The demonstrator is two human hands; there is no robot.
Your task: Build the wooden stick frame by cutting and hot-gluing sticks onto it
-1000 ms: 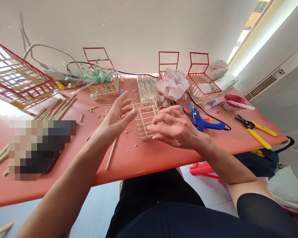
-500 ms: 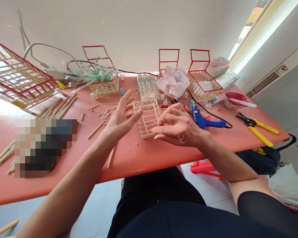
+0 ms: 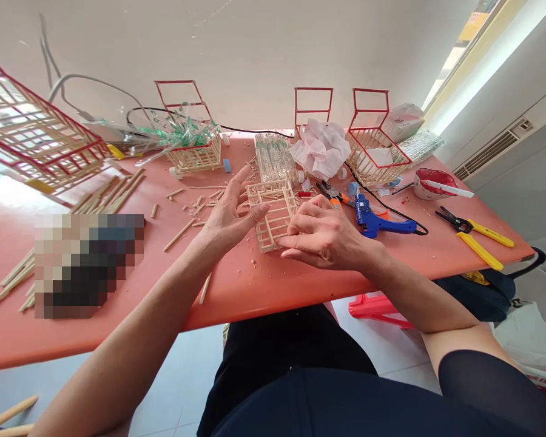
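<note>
A small unpainted basket frame of thin wooden sticks (image 3: 268,247) lies on the salmon-coloured table between my hands. My left hand (image 3: 230,221) is open at its left side, thumb and index finger spread apart, with the thumb tip over the frame's left edge. On the other side my right hand (image 3: 325,233) is closed, its fingers curled at the frame's near right corner. The fingertips seem to grip the frame there, though the hand partly hides the contact. A blue glue gun (image 3: 382,223) rests just right of my right hand.
Yellow-handled pliers (image 3: 480,240) and a red-stained bowl (image 3: 439,182) are at the right. Red-trimmed stick baskets (image 3: 377,152) stand along the wall, one under crumpled white tissue (image 3: 322,149). Loose sticks (image 3: 113,194) and a pixelated area are on the left.
The view has shifted slightly, moving everything a little. My hands keep nearly the same pose around the stick frame, which looks slightly tilted compared with before.
</note>
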